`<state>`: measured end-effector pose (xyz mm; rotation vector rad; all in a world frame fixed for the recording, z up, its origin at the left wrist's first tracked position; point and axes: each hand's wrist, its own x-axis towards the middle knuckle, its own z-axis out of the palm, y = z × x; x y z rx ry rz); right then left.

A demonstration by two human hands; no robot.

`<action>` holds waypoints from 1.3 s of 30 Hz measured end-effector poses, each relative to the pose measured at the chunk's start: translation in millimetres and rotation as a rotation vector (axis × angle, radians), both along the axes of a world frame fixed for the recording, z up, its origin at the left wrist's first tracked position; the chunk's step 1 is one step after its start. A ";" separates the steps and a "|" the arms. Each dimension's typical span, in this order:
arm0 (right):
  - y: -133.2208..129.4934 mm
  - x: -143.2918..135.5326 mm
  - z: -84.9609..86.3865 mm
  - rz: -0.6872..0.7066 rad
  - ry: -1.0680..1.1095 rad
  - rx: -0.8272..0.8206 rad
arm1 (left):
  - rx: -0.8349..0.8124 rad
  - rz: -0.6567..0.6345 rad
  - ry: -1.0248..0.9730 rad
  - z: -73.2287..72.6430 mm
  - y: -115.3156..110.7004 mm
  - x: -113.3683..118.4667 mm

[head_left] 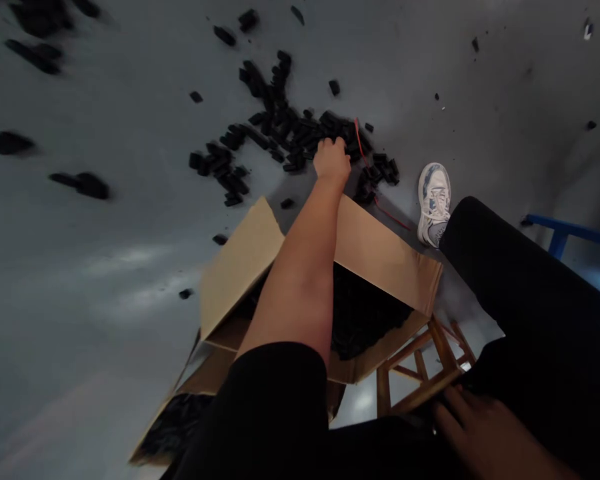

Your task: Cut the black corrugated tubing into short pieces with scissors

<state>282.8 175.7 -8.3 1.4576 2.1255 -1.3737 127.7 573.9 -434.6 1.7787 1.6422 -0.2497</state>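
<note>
My left hand (332, 160) reaches down past a cardboard box to a scattered heap of small black block-like pieces (300, 137) on the floor. Its fingers curl round some of the pieces at the heap's near side, their tips hidden. Below my forearm stands the open box (380, 253), its flaps up and many black pieces (360, 313) inside. My right hand (480, 427) rests low in my lap by a wooden stool, fingers loosely stretched, with nothing visible in it. Exactly what the black pieces are I cannot tell.
A second open box (207, 377) with black pieces stands at lower left. A wooden stool (425, 393) is by my lap. A red strap (361, 143) lies across the heap. My shoe (434, 197) is at its right. Blue metal legs (560, 233) stand farther right.
</note>
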 end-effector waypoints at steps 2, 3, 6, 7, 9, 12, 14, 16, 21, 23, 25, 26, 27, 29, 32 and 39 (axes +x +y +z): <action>5.4 -2.8 -0.6 0.010 -0.008 -0.004 | 0.002 -0.022 -0.001 -2.6 2.5 4.1; 8.1 -4.3 -0.1 0.022 -0.014 0.002 | -0.006 -0.024 -0.005 -0.4 2.6 5.3; 13.6 -9.0 3.0 0.064 -0.031 0.026 | -0.068 0.014 -0.016 13.6 0.5 4.8; 14.4 -10.4 4.0 0.086 -0.035 0.022 | -0.095 0.041 -0.022 18.9 -0.3 3.5; 15.2 -13.3 5.9 0.145 -0.043 -0.008 | -0.135 0.109 -0.065 29.2 -1.6 -0.7; 17.3 -18.5 10.5 0.239 -0.044 -0.089 | -0.200 0.296 -0.311 51.4 -6.8 -11.8; 21.4 -21.4 16.4 0.290 -0.020 -0.132 | -0.294 0.452 -0.581 80.4 -17.4 -25.6; 27.9 -22.3 24.9 0.310 0.038 -0.145 | -0.408 0.573 -0.824 125.7 -36.5 -46.4; 44.0 -17.8 48.4 0.229 0.163 -0.128 | -0.503 0.657 -1.038 279.2 -118.9 -112.1; 45.1 -19.3 52.0 0.153 0.171 -0.135 | -0.496 0.663 -1.065 334.5 -160.5 -132.4; 42.3 -24.2 49.6 0.023 0.152 -0.128 | -0.485 0.652 -1.099 377.7 -203.4 -146.3; 39.9 -27.4 46.4 -0.052 0.150 -0.118 | -0.479 0.645 -1.121 394.5 -224.8 -151.2; 37.1 -30.7 42.1 -0.127 0.162 -0.103 | -0.472 0.642 -1.142 408.1 -246.0 -154.9; 31.8 -36.4 31.6 -0.259 0.239 -0.058 | -0.458 0.649 -1.168 426.8 -286.9 -159.4; 27.9 -42.2 15.5 -0.351 0.340 0.028 | -0.417 0.699 -1.184 437.6 -340.4 -160.2; 30.0 -54.2 -9.5 -0.219 0.291 0.050 | -0.256 0.838 -1.329 422.3 -394.9 -159.6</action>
